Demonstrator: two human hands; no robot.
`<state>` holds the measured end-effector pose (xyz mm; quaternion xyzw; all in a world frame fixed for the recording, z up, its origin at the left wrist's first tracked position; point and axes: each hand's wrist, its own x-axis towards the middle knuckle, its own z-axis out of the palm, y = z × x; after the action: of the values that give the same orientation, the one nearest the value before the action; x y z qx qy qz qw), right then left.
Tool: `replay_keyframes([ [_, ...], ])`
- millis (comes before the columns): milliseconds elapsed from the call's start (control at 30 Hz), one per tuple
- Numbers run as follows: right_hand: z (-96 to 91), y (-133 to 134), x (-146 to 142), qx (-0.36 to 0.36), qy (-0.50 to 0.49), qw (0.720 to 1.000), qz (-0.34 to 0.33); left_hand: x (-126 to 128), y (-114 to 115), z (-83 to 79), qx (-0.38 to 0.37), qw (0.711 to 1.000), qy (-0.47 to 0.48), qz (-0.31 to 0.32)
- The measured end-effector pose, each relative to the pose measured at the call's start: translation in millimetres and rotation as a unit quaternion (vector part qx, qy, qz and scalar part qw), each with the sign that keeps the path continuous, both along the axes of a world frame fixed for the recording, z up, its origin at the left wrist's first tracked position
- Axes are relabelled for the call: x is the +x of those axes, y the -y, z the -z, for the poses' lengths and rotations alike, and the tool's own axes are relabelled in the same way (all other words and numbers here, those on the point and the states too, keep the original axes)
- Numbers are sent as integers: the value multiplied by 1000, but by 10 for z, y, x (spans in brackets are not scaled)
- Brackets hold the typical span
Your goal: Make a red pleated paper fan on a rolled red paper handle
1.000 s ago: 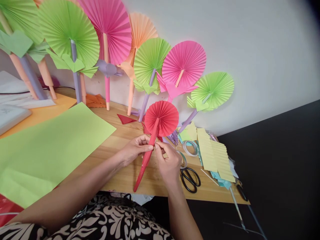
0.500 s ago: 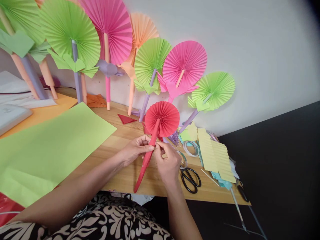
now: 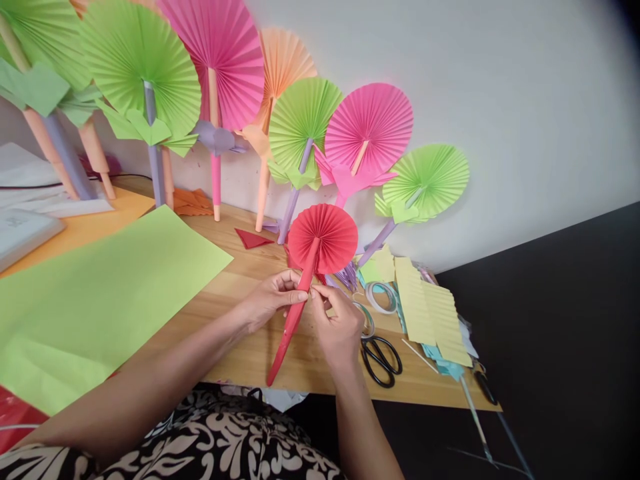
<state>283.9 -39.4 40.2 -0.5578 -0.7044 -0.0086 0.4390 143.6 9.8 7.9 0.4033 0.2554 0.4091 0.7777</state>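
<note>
A red paper fan [image 3: 324, 233] with a round pleated head and a long red handle is held up over the table, tilted with its head away from me. My left hand [image 3: 277, 297] grips the handle just below the head, thumb across its front. Close against the handle's right side, my right hand [image 3: 336, 319] is closed in a pinch, thumb and forefinger together. Whatever lies between those fingertips is too small to make out. Behind the fan, a folded red paper piece [image 3: 253, 239] lies on the wooden table [image 3: 240, 260].
Green, pink and orange paper fans [image 3: 369, 127] lean along the wall. Black-handled scissors [image 3: 381, 361], tape rolls [image 3: 381, 297] and pleated yellow paper [image 3: 430, 310] lie to the right. A large green sheet [image 3: 110, 307] covers the left side, near a white device [image 3: 30, 235].
Almost nothing differs. The fan's head has shifted very slightly left, and both hands keep their places at the handle.
</note>
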Motion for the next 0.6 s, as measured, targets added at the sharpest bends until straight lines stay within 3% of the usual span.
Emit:
replay_keyframes([
  [300, 40, -14, -17, 26, 33, 999, 25, 12, 6, 2, 12, 1000, -2, -5],
  [600, 30, -52, -5, -106, -177, 979, 1, -32, 9, 18, -46, 998, 21, 37],
])
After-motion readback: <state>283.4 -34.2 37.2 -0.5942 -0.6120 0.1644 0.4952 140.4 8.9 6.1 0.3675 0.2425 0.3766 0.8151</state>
